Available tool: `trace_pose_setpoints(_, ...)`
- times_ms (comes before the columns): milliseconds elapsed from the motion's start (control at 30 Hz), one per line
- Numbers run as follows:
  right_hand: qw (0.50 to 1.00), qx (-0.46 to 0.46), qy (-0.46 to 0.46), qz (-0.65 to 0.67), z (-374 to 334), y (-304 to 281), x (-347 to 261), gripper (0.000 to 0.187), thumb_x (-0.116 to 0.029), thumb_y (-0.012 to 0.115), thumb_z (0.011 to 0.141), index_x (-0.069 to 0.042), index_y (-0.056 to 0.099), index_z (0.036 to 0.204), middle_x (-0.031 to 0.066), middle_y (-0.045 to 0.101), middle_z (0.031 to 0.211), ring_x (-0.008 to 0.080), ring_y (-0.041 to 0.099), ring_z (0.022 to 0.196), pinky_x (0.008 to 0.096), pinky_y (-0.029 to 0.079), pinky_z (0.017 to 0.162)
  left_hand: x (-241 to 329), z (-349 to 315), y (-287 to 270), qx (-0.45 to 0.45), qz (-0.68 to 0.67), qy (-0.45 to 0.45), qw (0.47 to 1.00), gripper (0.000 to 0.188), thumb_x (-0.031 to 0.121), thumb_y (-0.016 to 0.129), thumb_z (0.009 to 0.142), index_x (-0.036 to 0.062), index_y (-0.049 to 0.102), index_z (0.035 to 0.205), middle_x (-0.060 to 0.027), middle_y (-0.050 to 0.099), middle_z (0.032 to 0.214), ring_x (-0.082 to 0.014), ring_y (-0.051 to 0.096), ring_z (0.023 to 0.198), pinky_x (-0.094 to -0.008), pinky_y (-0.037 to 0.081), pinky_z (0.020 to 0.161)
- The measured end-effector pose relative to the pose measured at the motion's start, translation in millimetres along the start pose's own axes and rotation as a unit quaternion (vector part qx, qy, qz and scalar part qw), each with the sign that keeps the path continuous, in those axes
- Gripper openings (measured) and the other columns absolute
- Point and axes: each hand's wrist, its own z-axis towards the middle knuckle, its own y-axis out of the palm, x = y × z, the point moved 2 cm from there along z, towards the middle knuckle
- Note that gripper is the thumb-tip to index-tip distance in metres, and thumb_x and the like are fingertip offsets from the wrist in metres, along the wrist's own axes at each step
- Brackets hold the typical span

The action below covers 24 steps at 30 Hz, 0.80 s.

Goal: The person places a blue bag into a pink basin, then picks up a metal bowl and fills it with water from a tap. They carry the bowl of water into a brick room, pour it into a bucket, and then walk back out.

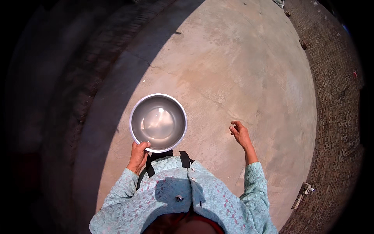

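Note:
A round silver metal basin (158, 123) is held out in front of my body, its shiny inside facing up. It looks empty or holds clear water; the bright glare at its bottom does not let me tell. My left hand (138, 156) grips the near left part of its rim, with the thumb over the edge. Away to the right, my right hand (240, 134) hangs in the air with nothing in it, its fingers loosely bent and apart. Both arms wear light blue patterned sleeves.
Sunlit concrete ground (233, 78) spreads ahead and to the right. Deep shadow covers the left side, with a brick wall or edging (87, 89) in it. Brick paving (337, 109) borders the right, where a small pale object (303, 193) lies at the concrete's edge.

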Motion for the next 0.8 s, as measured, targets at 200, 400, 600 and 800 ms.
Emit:
trace_pose_setpoints(200,0.936,-0.009,0.319,0.149,-24.8,6.4,124.9,0.026,-0.025,0.056,0.081,-0.006,0.050,0.098,0.0060,0.056,0.073,0.0144,0.057,0.061,0.0280,0.046,0.052,26.4,110.6,54.6,-0.005,0.008,-0.009,1.000,0.032,-0.003,0.052,0.070,-0.0050,0.050,0.102,-0.0068,0.057,0.091,-0.0130,0.056,0.081,-0.0263,0.045,0.075)
trace_pose_setpoints(400,0.844,-0.045,0.511,0.156,-46.3,13.4,173.1,0.024,-0.022,0.055,0.081,-0.004,0.049,0.096,0.0101,0.060,0.073,0.0213,0.060,0.058,0.0342,0.050,0.049,45.5,214.3,117.5,0.012,0.020,0.024,0.999,0.028,-0.004,0.051,0.070,-0.0039,0.052,0.098,-0.0050,0.056,0.086,-0.0116,0.055,0.075,-0.0263,0.045,0.074)
trace_pose_setpoints(600,0.831,0.008,0.512,0.216,93.4,-48.6,223.3,0.025,-0.021,0.053,0.082,-0.003,0.047,0.099,0.0121,0.059,0.071,0.0225,0.060,0.056,0.0347,0.050,0.046,62.6,302.2,199.4,0.052,-0.024,0.048,0.997,0.034,-0.004,0.052,0.069,-0.0031,0.049,0.103,-0.0081,0.055,0.093,-0.0172,0.055,0.083,-0.0324,0.046,0.078)
trace_pose_setpoints(800,0.945,0.066,0.304,0.106,365.9,-158.3,178.7,0.024,-0.020,0.054,0.080,0.000,0.051,0.094,0.0076,0.056,0.064,0.0149,0.057,0.053,0.0275,0.046,0.045,79.6,400.2,266.3,0.052,-0.033,0.031,0.998,0.038,-0.003,0.051,0.069,-0.0039,0.047,0.106,-0.0105,0.054,0.098,-0.0215,0.054,0.089,-0.0384,0.046,0.081)
